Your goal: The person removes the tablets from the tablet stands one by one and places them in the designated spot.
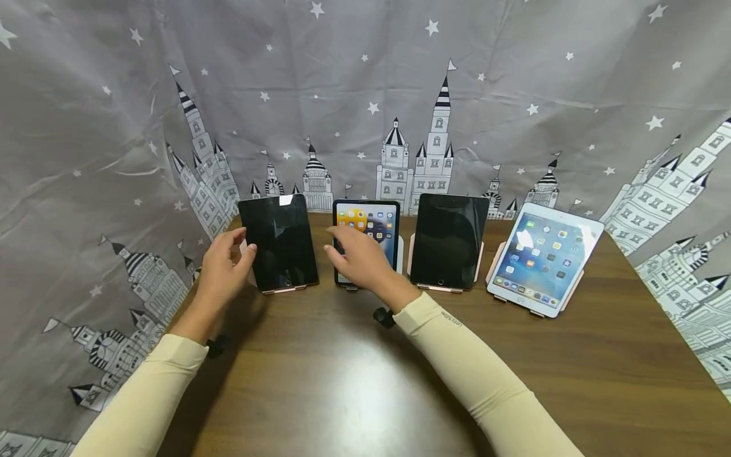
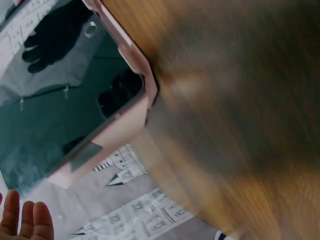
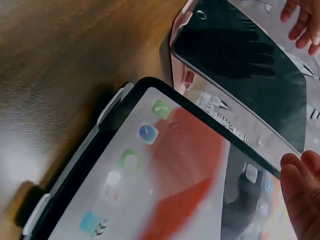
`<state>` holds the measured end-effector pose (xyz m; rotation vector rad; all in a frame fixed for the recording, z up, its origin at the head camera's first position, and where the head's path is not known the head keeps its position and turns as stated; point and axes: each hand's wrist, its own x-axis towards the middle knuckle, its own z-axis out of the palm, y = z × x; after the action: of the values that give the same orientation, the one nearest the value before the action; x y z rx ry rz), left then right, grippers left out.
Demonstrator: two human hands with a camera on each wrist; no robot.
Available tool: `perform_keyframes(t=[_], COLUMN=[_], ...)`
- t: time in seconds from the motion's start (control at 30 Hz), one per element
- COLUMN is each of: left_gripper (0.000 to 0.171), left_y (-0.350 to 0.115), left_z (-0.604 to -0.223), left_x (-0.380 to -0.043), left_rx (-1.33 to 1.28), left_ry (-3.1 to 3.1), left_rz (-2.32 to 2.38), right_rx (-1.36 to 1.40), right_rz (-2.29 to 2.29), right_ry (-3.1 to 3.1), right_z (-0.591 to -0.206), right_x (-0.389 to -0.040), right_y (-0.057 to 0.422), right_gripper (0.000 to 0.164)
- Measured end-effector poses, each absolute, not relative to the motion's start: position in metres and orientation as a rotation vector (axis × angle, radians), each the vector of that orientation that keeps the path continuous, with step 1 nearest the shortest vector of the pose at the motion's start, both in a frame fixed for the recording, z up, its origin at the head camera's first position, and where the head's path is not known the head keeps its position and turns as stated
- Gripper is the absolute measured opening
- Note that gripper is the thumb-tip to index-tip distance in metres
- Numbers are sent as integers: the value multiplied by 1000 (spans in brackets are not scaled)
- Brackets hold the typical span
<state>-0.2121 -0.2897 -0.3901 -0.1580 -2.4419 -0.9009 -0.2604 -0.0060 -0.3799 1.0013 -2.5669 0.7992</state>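
Observation:
Four tablets lean on stands in a row. My left hand [image 1: 224, 263] is at the left edge of the leftmost tablet [image 1: 280, 244], which has a dark screen and a pink stand [image 2: 112, 127]. Its fingers [image 2: 41, 220] are loosely extended with nothing between them. My right hand [image 1: 362, 259] hovers before the second tablet [image 1: 368, 211], a black-framed one with a lit home screen, and partly hides it in the head view. In the right wrist view, its fingertips [image 3: 295, 172] overlap the far part of that tablet's edge, holding nothing.
Further right stand a dark-screened tablet [image 1: 448, 244] and a white tablet [image 1: 542, 260] showing app icons. All are along the back of the brown wooden table [image 1: 320, 368]. A grey curtain [image 1: 320, 70] with castles and stars hangs behind and beside it.

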Motion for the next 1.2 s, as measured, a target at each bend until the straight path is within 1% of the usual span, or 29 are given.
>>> perform_keyframes(t=[0.2, 0.33, 0.6, 0.83, 0.9, 1.1, 1.2], left_gripper=[40, 38, 39, 42, 42, 45, 42], left_y=[-304, -308, -312, -313, -312, -309, -306], left_z=[-388, -385, -388, -389, -386, -381, -382], left_x=[-226, -234, -241, -246, -247, -249, -250], left_rx=[-59, -35, 8, 48, 65, 66, 63], left_ry=[-2396, -2366, -2394, -2405, -2406, -2460, -2462], left_rz=[-931, -975, -984, -997, -1001, -981, -968], right_rx=[1052, 1028, 853, 689, 684, 639, 618], right_rz=[767, 727, 769, 842, 871, 959, 970], right_ry=[-2562, -2571, -2565, -2551, -2545, -2528, -2515], right_z=[-379, -377, -380, -380, -378, -378, -380], right_x=[-273, -277, -287, -296, -297, -298, -298], right_y=[-30, -42, -63, -73, -75, -79, -82], right_gripper=[39, 38, 35, 24, 24, 30, 29])
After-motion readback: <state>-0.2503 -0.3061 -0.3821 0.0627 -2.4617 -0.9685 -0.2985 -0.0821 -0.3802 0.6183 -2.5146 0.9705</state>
